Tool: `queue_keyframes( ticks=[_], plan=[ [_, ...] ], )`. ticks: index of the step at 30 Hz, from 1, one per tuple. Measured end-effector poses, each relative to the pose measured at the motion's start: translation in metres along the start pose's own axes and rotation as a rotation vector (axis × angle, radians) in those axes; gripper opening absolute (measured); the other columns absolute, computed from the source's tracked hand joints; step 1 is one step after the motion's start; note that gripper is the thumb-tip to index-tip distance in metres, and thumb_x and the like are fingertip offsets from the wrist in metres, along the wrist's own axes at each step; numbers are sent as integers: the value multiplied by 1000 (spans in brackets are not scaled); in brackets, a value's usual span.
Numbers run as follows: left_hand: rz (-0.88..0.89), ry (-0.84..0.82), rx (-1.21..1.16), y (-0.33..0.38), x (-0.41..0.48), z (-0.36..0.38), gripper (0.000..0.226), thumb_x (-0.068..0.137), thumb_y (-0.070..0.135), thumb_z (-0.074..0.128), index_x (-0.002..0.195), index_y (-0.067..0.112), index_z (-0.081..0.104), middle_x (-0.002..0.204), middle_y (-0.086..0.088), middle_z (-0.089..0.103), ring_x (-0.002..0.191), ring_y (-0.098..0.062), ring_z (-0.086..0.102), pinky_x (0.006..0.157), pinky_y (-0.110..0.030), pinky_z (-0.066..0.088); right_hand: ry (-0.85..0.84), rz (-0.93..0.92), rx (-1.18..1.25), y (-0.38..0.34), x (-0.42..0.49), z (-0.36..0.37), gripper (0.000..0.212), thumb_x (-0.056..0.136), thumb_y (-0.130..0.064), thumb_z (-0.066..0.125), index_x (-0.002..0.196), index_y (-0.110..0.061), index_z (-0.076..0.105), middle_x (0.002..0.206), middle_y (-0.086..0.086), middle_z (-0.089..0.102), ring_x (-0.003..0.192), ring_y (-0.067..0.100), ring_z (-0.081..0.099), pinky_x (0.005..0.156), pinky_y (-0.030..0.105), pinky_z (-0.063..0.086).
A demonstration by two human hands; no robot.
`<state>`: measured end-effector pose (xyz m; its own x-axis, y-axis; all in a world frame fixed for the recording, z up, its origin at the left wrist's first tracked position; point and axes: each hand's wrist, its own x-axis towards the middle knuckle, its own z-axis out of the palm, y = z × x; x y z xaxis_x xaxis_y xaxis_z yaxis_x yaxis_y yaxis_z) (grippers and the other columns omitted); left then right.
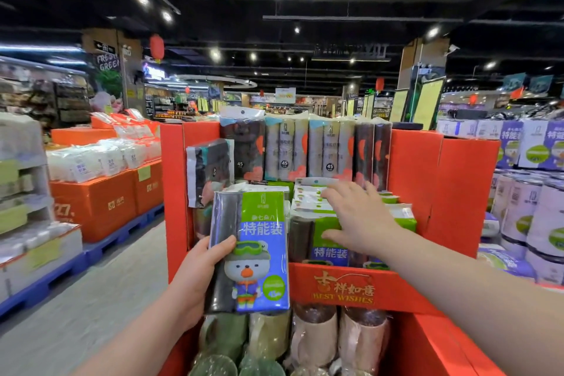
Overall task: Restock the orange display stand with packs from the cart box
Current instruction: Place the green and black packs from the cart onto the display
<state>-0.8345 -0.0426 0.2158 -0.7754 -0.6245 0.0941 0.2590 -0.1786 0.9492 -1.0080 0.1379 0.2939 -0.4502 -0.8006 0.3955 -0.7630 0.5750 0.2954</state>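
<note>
The orange display stand (451, 192) fills the middle of the view, with a "BEST WISHES" front lip. My left hand (198, 278) grips a green-and-blue pack with a cartoon bear (259, 250), held upright in front of the stand's left half. My right hand (357, 217) is spread open, palm down, resting on similar green-and-blue packs (329, 249) lying in the stand's middle tier. Upright roll packs marked 45 (285, 149) line the back tier. A dark pack (209, 168) leans at the stand's left wall. The cart box is not in view.
Rolled packs (314, 336) stand in the stand's bottom tier. Orange boxes with white packs (100, 192) sit on a blue pallet (45, 281) to the left. Stacked white-and-purple packs (534, 210) stand at the right. A grey aisle floor (100, 299) runs along the left.
</note>
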Motion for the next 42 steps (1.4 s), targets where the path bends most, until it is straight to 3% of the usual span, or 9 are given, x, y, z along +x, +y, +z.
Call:
queue_keyframes(
  ticks=[6,11,15,20,22,25,31,37,42],
  plan=[
    [17,45,-52,10,-1,-13,15,94,12,52,100,5,64,86,-19,74,65,-31,71,59,-42,60,90,-284,129,-59,40,4,39,84,-28,60,119,-13,50,124,8,51,121,27,43,101,41,28],
    [33,93,-58,8,4,-25,27,93,12,54,118,3,58,103,-22,71,94,-41,68,76,-47,57,39,-146,47,-62,69,9,20,89,-17,50,107,-22,58,118,2,60,115,27,51,93,36,37],
    [73,128,-18,7,13,-18,18,90,5,55,108,9,57,91,-13,73,76,-27,70,66,-36,56,-99,-92,-47,-64,89,15,30,89,-12,51,114,-20,64,119,8,64,113,30,57,89,34,45],
    [126,44,51,15,30,-6,32,89,1,58,118,14,55,103,-7,74,92,-24,70,79,-37,55,-504,130,714,-41,111,-12,23,98,-23,43,85,-13,59,75,5,64,71,21,58,60,25,43],
    [142,27,57,17,38,-1,32,89,-2,58,115,16,56,101,-5,74,90,-20,71,77,-34,57,-649,255,1109,-25,114,-16,44,99,-52,30,111,-17,54,89,9,70,76,19,63,72,30,45],
    [127,6,50,18,49,12,30,90,-3,57,109,20,55,100,-5,72,89,-21,69,79,-37,57,-743,226,1217,-11,115,-13,73,86,-75,5,124,-28,46,111,10,68,93,21,65,90,38,43],
    [86,42,147,16,68,16,32,90,1,60,120,13,56,109,-10,70,99,-26,68,91,-46,54,-384,158,976,-14,103,-14,49,84,-27,72,125,-18,46,116,2,61,91,13,60,77,31,50],
    [170,167,869,27,69,18,28,92,31,61,114,19,49,101,5,57,98,-19,57,81,-30,45,-365,168,770,-21,107,-22,64,77,-30,77,124,-9,39,99,7,60,80,17,60,64,29,48],
    [184,136,818,28,69,18,41,91,26,63,124,26,39,112,-2,62,95,-20,58,83,-36,50,-324,162,684,-26,107,-28,71,74,-32,80,127,-7,40,98,5,58,82,19,62,66,32,50]
  ],
)
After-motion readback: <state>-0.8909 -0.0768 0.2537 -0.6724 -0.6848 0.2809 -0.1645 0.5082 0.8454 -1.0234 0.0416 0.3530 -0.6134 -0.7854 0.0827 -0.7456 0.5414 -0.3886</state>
